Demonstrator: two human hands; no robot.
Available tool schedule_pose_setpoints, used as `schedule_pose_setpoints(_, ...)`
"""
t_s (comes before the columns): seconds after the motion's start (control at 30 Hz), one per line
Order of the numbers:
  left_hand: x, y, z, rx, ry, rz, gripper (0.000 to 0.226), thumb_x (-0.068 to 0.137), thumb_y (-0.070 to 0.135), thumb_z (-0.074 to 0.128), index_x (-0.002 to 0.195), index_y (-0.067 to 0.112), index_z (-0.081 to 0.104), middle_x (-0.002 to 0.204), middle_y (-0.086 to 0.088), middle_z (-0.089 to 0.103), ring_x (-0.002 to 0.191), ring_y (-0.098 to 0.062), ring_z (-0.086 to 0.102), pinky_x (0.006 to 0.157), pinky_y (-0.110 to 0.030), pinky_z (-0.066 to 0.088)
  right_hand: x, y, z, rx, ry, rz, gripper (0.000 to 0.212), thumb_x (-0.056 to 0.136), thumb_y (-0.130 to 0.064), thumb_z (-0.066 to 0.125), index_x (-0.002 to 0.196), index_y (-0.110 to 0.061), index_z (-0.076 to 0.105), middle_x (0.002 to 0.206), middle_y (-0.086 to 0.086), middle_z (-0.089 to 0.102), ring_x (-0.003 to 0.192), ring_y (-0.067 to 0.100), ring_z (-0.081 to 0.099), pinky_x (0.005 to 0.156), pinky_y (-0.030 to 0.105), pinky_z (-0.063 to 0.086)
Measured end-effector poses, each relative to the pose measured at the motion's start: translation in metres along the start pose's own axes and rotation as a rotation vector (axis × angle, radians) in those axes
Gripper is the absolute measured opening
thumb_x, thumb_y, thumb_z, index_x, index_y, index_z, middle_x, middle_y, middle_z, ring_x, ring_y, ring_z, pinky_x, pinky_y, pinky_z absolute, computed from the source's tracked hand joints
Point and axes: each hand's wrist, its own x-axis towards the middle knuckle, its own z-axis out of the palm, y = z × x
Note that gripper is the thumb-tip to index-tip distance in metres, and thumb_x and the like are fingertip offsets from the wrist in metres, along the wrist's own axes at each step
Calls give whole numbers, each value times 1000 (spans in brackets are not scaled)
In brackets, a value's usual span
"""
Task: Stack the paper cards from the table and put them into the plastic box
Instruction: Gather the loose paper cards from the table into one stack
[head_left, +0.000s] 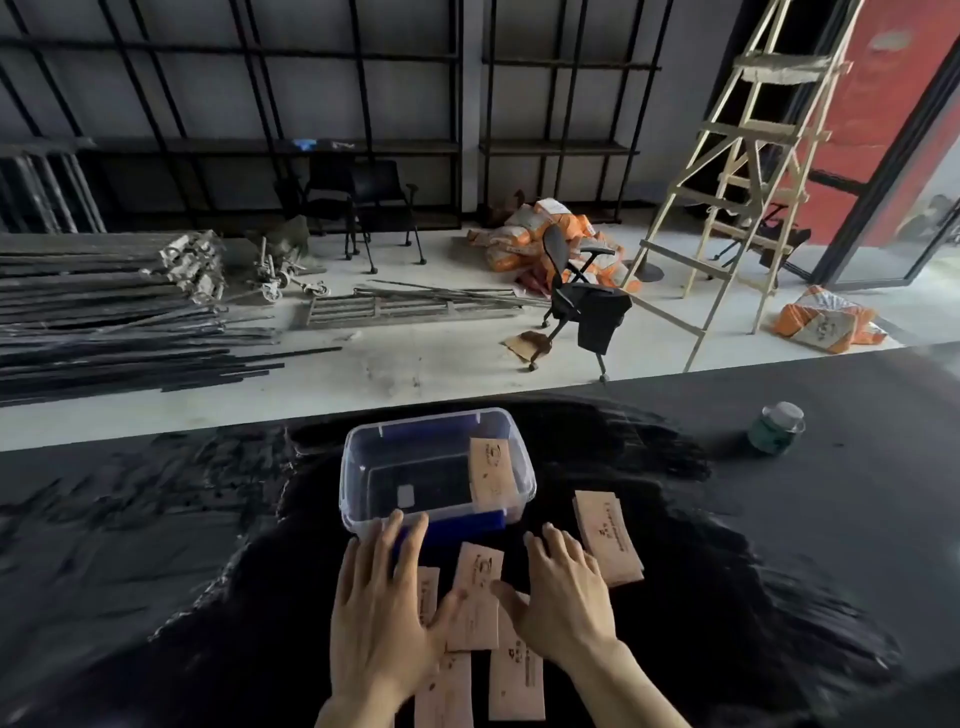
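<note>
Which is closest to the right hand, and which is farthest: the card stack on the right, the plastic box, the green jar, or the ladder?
From the right hand:
1. Card stack, just beside the fingers on the right.
2. Plastic box, ahead to the left.
3. Green jar, far right on the table.
4. Ladder, beyond the table on the floor.

Tan printed cards (476, 597), clear blue-latched box (436, 467), black table (779, 571).

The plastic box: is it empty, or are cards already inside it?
Not empty. The plastic box has no lid on, and one paper card leans against its right inner wall.
</note>
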Motion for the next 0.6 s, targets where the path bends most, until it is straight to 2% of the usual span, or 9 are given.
schedule_pose_setpoints(0.07, -5, 5, 4, -20, -70, -14, 81, 85, 70, 45, 152, 23, 42, 156, -4, 44, 146, -23, 38, 122, -44, 28, -2, -1, 5, -11, -5, -4, 79, 93, -68, 52, 154, -18, 41, 158, 7, 43, 147, 29, 39, 120, 41, 39)
schedule_pose_setpoints(0.13, -12, 8, 15, 38, -94, 27, 78, 81, 68, 48, 142, 19, 57, 145, -6, 58, 136, -27, 53, 116, -44, 37, -7, 0, 11, -35, -4, -18, 73, 91, -66, 54, 146, -19, 47, 144, 4, 51, 132, 27, 49, 109, 38, 46)
schedule_pose_setpoints(0.23, -16, 12, 33, 66, -103, 70, 76, 77, 68, 46, 132, 19, 66, 133, -5, 68, 125, -26, 63, 112, -40, 39, -10, 1, 18, -86, -34, -19, 75, 88, -67, 55, 143, -17, 49, 136, 7, 50, 123, 29, 50, 101, 38, 47)
schedule_pose_setpoints(0.27, -17, 12, 37, 62, -112, 87, 75, 79, 67, 46, 137, 22, 61, 139, -5, 63, 130, -25, 58, 113, -40, 38, -11, 2, 18, -105, -48, -22, 78, 87, -68, 55, 144, -16, 48, 137, 8, 48, 124, 30, 48, 101, 39, 46)
schedule_pose_setpoints(0.33, -15, 12, 51, 78, -178, 118, 74, 88, 63, 44, 155, 35, 31, 160, -3, 36, 149, -21, 29, 123, -41, 23, -11, 5, 22, -127, -86, -32, 84, 84, -70, 57, 148, -17, 45, 141, 10, 44, 127, 33, 44, 103, 41, 45)
schedule_pose_setpoints(0.4, -15, 13, 60, 18, -229, 93, 75, 92, 57, 45, 156, 46, 8, 167, 2, 17, 153, -17, 8, 126, -37, 11, -12, 7, 26, -126, -117, -33, 89, 82, -73, 60, 150, -20, 42, 144, 11, 41, 129, 34, 41, 104, 42, 45)
schedule_pose_setpoints(0.43, -15, 14, 63, 9, -234, 76, 75, 92, 56, 47, 155, 48, 8, 167, 4, 17, 153, -17, 6, 125, -37, 12, -13, 8, 26, -123, -116, -32, 89, 81, -74, 61, 150, -21, 42, 144, 10, 41, 129, 33, 41, 104, 42, 45)
schedule_pose_setpoints(0.53, -15, 18, 67, -5, -192, 40, 66, 89, 56, 52, 150, 47, 28, 162, 8, 28, 150, -17, 13, 124, -39, 18, -14, 11, 29, -92, -68, -36, 77, 82, -70, 65, 144, -27, 50, 140, 5, 44, 126, 28, 43, 102, 38, 46)
schedule_pose_setpoints(0.6, -13, 18, 66, 13, -158, 36, 58, 89, 48, 57, 145, 44, 39, 158, 10, 36, 149, -16, 18, 123, -38, 19, -14, 13, 30, -59, -46, -37, 67, 83, -67, 67, 138, -29, 55, 137, 2, 47, 124, 26, 45, 101, 36, 47)
